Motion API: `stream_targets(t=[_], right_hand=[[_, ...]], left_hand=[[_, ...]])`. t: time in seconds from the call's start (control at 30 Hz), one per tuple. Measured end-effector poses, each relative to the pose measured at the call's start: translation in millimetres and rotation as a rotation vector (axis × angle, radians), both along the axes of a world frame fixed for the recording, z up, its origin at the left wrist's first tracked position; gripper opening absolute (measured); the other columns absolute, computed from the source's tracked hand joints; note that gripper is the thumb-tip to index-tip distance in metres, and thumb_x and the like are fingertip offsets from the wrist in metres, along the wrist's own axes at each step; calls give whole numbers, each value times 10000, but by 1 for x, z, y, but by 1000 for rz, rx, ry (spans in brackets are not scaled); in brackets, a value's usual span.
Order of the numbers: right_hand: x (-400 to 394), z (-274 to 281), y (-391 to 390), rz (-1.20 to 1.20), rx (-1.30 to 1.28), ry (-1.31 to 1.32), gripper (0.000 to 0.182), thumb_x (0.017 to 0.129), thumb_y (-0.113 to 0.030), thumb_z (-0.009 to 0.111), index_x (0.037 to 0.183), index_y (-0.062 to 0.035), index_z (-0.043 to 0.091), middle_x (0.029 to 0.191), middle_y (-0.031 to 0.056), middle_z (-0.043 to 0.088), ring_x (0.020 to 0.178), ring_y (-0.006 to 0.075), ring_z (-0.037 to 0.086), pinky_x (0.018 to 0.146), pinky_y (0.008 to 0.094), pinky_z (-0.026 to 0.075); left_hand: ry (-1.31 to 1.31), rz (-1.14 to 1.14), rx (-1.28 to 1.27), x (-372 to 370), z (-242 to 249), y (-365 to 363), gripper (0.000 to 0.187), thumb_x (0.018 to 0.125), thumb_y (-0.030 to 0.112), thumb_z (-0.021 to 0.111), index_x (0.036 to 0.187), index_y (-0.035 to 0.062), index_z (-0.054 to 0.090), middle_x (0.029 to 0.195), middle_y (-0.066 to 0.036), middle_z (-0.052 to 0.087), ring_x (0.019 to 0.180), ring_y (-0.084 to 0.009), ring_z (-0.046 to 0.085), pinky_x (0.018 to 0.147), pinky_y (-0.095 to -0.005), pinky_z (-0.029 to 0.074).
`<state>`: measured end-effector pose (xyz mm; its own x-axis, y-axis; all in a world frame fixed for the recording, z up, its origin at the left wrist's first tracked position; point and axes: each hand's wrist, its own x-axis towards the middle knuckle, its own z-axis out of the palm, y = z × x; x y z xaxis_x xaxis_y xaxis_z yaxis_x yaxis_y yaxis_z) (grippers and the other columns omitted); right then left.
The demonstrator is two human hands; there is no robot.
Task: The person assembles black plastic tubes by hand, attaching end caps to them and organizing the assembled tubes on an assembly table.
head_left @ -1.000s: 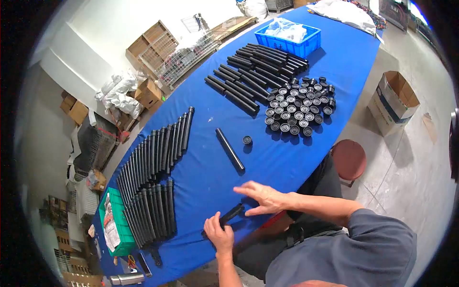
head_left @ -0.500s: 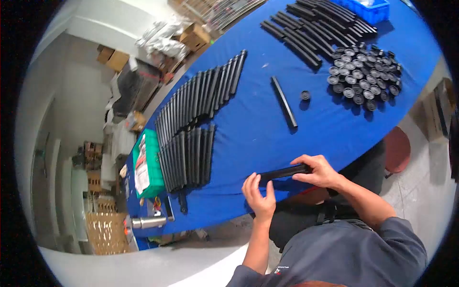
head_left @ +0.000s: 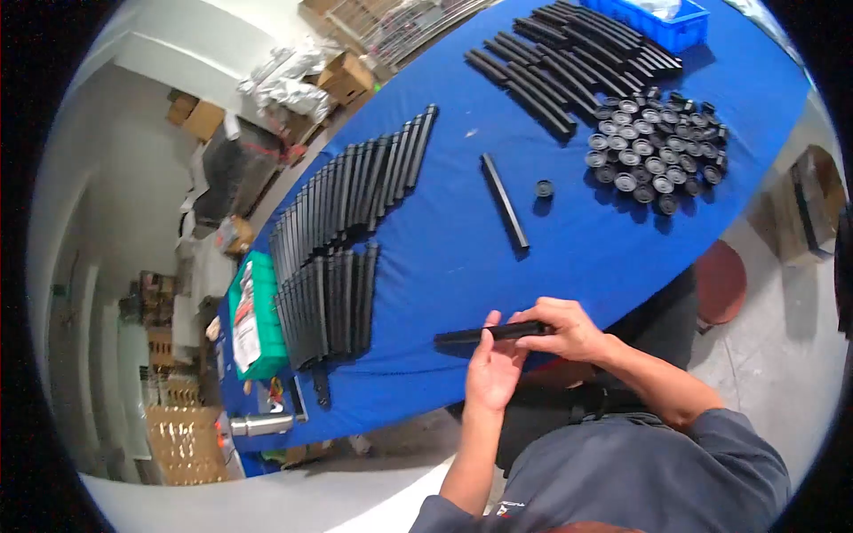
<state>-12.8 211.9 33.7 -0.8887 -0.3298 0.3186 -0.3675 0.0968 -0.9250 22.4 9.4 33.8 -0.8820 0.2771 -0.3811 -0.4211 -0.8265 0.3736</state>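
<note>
A black tube [head_left: 458, 338] lies nearly level above the near edge of the blue-covered table, its left end sticking out past my hands. My left hand [head_left: 494, 373] holds it around the middle from below, thumb in front and fingers behind. Around its right end my right hand [head_left: 567, 330] is closed, so that end is hidden. Beyond the hands, a single black tube [head_left: 505, 202] rests on the cloth beside one small round black cap [head_left: 544, 188].
Rows of black tubes [head_left: 355, 182] lie at the left, and more tubes [head_left: 533, 80] at the far side. A pile of round black caps [head_left: 655, 166] sits at right. A green bin [head_left: 267, 311], a blue basket [head_left: 684, 31] and a metal cylinder [head_left: 259, 425] stand near the edges.
My left hand has moved from the tube's left end to its middle, so the left end now sticks out. The camera view has shifted slightly.
</note>
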Motion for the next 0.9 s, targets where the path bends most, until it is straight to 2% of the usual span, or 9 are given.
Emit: stream_targets(t=[0.1, 0.13, 0.27, 0.33, 0.43, 0.67, 0.73, 0.83, 0.9], right_hand=[[-8, 15, 9, 60, 238, 191, 529, 827, -506, 791, 1123, -78, 693, 866, 136, 591, 784, 367, 638, 660, 442, 524], [-18, 29, 18, 39, 235, 217, 474, 859, -486, 761, 1084, -75, 696, 890, 150, 604, 792, 380, 645, 675, 460, 524], [-81, 36, 36, -399, 520, 310, 433, 906, -304, 717, 1254, -70, 611, 1052, 164, 598, 927, 371, 646, 748, 486, 554], [-117, 25, 43, -524, 742, 369, 609, 869, -257, 737, 1414, -88, 523, 1230, 197, 558, 1092, 359, 623, 834, 453, 571], [-149, 19, 47, -458, 941, 194, 663, 843, -217, 743, 1448, -97, 500, 1224, 202, 549, 1118, 361, 598, 845, 451, 577], [-146, 3, 52, -467, 769, 286, 194, 911, -67, 569, 1104, -51, 555, 1004, 199, 580, 972, 388, 615, 788, 481, 553], [-119, 16, 50, -451, 710, 320, 244, 910, -79, 584, 1151, -58, 558, 1001, 191, 576, 965, 384, 615, 777, 481, 546], [-78, 38, 48, -416, 827, 172, 509, 870, -110, 679, 1350, -74, 513, 1027, 155, 560, 1014, 351, 612, 798, 453, 540], [-63, 27, 52, -440, 810, 195, 504, 870, -112, 668, 1346, -56, 513, 1009, 163, 570, 989, 361, 617, 789, 461, 543]], left_hand=[[77, -13, 95, -15, -32, -19, 271, 1046, 197, 566, 1295, 97, 605, 1431, -199, 579, 1325, -356, 553, 1101, -531, 478], [113, 10, 92, -20, -33, -22, 273, 1045, 203, 568, 1303, 122, 606, 1444, -194, 570, 1352, -366, 533, 1125, -560, 450], [275, -5, 109, -21, -34, -31, 286, 1033, 150, 583, 1316, 190, 601, 1460, -186, 563, 1426, -375, 456, 1133, -684, 376], [296, -45, 114, -20, -40, -32, 301, 1027, 141, 595, 1326, 168, 585, 1444, -197, 571, 1412, -381, 470, 1123, -677, 400], [264, -5, 148, -20, -46, -34, 310, 1014, 132, 618, 1320, 120, 567, 1381, -210, 601, 1370, -378, 515, 1080, -636, 479], [264, 13, 123, -17, -41, -32, 274, 1027, 157, 604, 1299, 123, 587, 1356, -190, 628, 1339, -366, 547, 1097, -607, 469], [263, 16, 157, -17, -42, -33, 271, 1032, 170, 598, 1299, 124, 586, 1351, -191, 630, 1337, -365, 549, 1095, -606, 469], [253, 20, 182, -19, -40, -29, 267, 1032, 173, 601, 1295, 128, 584, 1331, -189, 636, 1337, -365, 545, 1097, -617, 460], [241, 25, 171, -19, -40, -29, 276, 1028, 172, 608, 1299, 128, 583, 1314, -194, 643, 1338, -367, 543, 1093, -621, 462]])
